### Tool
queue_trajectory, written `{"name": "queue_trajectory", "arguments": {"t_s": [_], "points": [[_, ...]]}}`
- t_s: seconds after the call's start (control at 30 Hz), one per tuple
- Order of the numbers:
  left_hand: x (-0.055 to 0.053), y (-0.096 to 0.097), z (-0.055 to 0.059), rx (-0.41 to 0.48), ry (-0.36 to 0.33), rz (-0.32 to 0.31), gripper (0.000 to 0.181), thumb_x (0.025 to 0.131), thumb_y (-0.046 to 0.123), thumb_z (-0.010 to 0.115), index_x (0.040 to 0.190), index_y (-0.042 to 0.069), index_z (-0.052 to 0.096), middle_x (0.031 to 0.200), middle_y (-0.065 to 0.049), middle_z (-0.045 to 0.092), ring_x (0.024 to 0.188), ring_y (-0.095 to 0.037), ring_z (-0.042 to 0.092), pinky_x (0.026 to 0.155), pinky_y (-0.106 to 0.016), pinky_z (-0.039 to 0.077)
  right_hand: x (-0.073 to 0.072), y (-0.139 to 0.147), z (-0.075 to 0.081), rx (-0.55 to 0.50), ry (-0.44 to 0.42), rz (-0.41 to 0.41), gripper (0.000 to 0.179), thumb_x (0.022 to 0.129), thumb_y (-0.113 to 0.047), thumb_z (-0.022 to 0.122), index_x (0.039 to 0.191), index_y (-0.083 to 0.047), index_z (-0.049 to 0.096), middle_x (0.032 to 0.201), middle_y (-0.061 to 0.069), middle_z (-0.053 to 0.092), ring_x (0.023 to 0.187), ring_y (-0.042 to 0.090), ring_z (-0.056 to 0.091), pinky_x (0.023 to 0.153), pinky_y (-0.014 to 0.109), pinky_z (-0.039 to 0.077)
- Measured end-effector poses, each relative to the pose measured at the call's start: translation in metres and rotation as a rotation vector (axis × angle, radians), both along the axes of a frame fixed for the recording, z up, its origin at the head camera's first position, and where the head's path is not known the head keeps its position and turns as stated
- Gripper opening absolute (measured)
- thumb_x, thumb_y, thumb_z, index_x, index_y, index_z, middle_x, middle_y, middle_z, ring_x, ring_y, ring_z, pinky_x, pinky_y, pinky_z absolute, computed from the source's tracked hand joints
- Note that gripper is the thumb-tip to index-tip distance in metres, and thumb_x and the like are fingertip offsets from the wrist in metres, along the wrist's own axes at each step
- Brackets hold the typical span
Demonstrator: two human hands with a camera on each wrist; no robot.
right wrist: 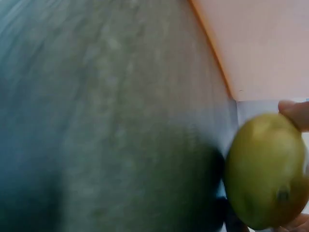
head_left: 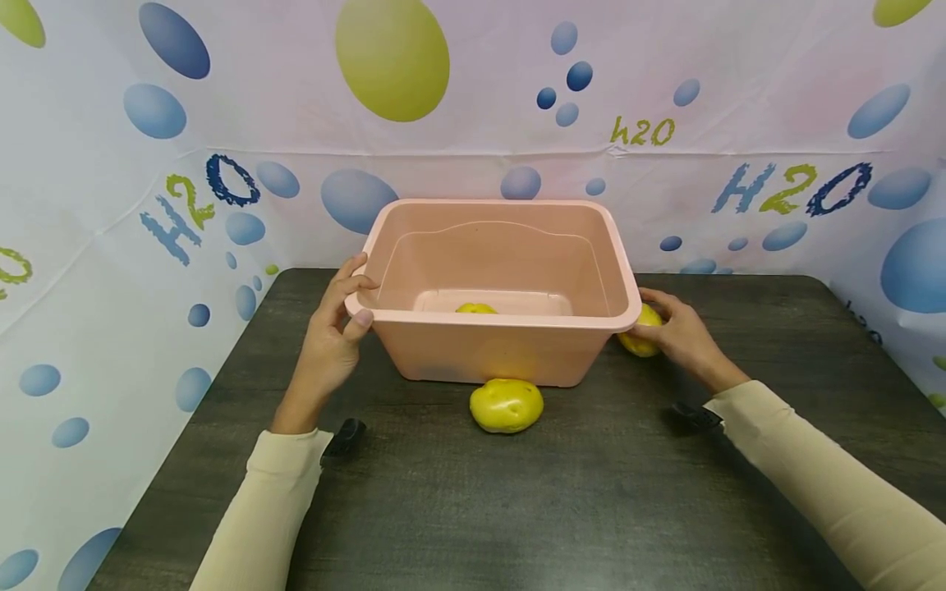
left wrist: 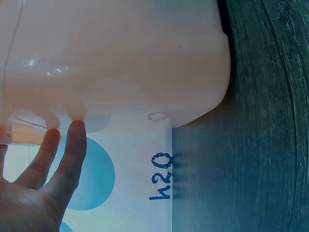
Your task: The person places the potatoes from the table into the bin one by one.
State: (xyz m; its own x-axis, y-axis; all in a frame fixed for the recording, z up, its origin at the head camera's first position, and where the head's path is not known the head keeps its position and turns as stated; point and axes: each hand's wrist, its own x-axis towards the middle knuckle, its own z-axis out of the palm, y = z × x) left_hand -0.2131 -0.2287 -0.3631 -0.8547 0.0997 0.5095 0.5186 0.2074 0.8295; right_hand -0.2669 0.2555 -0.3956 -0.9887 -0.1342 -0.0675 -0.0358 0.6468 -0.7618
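A pink plastic tub [head_left: 480, 353] stands on the dark table, and one yellow potato [head_left: 476, 309] shows inside it over the front rim. My left hand [head_left: 330, 345] holds the tub's left rim near the front corner, thumb outside and a finger over the edge. In the left wrist view, two fingertips [left wrist: 77, 126] touch the tub's wall [left wrist: 145, 72]. To the right of the tub, my right hand [head_left: 683, 335] grips a second yellow potato [head_left: 641, 341]. The right wrist view shows this potato [right wrist: 264, 169] between thumb and fingers. A third potato [head_left: 506, 405] lies in front of the tub.
Behind the dark table [head_left: 473, 501] hangs a white sheet [head_left: 473, 49] printed with blue and green ovals and H2O lettering. Black straps [head_left: 343, 437] sit at both wrists, below the cream sleeves [head_left: 269, 501].
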Motion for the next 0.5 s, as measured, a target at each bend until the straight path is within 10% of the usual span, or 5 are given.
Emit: {"name": "queue_trajectory", "arguments": {"t_s": [0.5], "points": [[0.0009,-0.0005,0.0004,-0.007,0.001,0.000,0.057,0.103,0.046,0.065,0.135,0.000,0.055,0.169,-0.001,0.034,0.155,-0.034,0.031,0.089,-0.020,0.048,0.0010,0.0087,-0.0020,0.064,0.065,0.039,0.073,0.097,-0.030,0.076,0.157,-0.002,0.043,0.152,0.030,0.049,0.119,0.043,0.050,0.094,0.048,0.039]]}}
